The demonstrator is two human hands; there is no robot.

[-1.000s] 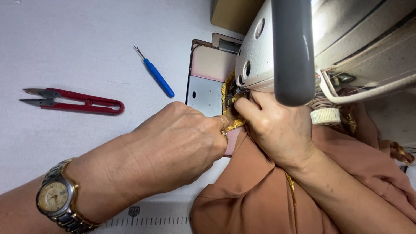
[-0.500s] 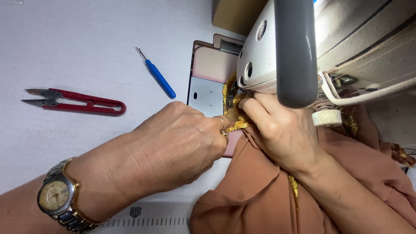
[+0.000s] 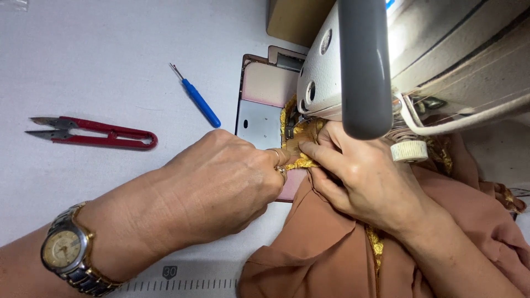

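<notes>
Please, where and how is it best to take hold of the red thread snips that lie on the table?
Probably grip the red thread snips at the looped red handle on the right end, coming from above or from the right. The two pointed metal blades face left, and the snips lie flat on the white table, apart from the blue seam ripper.

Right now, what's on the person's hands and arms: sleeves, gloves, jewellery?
No gloves or sleeves: both forearms are bare. The left hand has a ring on a finger, and a silver-and-gold metal wristwatch with a round pale dial on the wrist. The right hand shows nothing worn.
</notes>
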